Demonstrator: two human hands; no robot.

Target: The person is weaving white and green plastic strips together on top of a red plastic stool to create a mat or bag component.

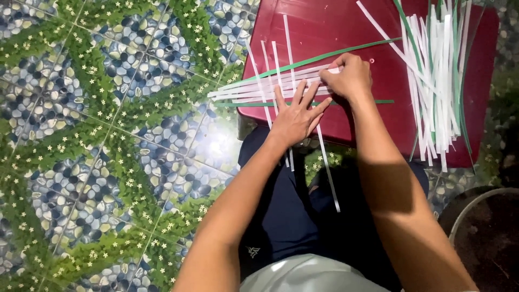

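Observation:
A dark red plastic table point(335, 27) stands in front of me. On it lie several white strips point(254, 86) crossed over each other, with two green strips point(324, 55) among them. My left hand point(296, 116) lies flat, fingers spread, pressing the crossed strips down near the table's front edge. My right hand point(348, 75) is closed around the ends of the horizontal white strips, just right of the crossing. Some upright strips hang past the table edge over my lap.
A loose bundle of white and green strips point(435, 75) lies on the table's right side. The floor point(108, 135) has pebble-and-leaf patterned tiles. A round dark basin rim point(476, 205) shows at the lower right. My dark shorts fill the bottom middle.

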